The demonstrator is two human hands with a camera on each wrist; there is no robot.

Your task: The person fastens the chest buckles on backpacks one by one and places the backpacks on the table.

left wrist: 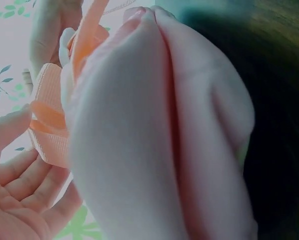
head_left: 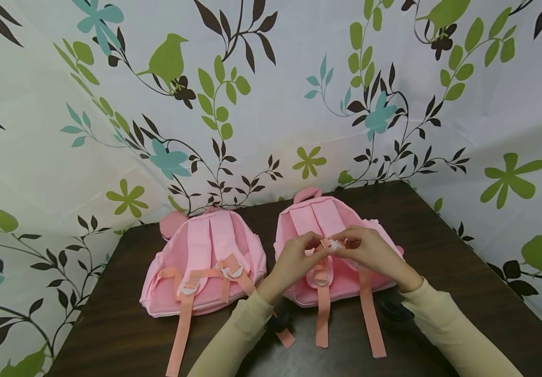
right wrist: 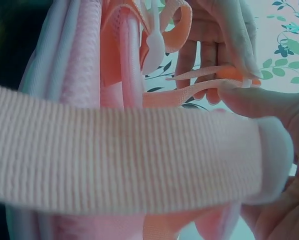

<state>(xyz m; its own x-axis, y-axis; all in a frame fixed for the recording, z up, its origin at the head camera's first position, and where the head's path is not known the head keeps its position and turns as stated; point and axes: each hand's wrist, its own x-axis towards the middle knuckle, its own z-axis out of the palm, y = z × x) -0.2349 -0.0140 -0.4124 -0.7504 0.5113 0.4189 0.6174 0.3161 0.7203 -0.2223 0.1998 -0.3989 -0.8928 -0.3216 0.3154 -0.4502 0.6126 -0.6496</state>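
Observation:
Over the right pink backpack [head_left: 299, 220], both hands meet at a white plastic buckle [head_left: 334, 244] on a peach webbing strap. The left hand [head_left: 294, 262] pinches the strap between thumb and fingers. In the left wrist view the peach strap [left wrist: 47, 135] bends into a loop by its fingertips. From the other side, the right hand [head_left: 370, 251] holds the buckle. In the right wrist view its thumb presses the thin strap [right wrist: 189, 94], and a wide strap [right wrist: 124, 157] crosses close to the camera, ending at a white buckle edge [right wrist: 275, 160].
To the left, a second pink backpack [head_left: 200, 262] lies with its shoulder straps up, peach strap ends trailing over the dark table [head_left: 111, 319]. Two loose strap ends [head_left: 372, 319] hang from the right backpack toward the front. Behind stands a leaf-and-bird patterned curtain [head_left: 261, 104].

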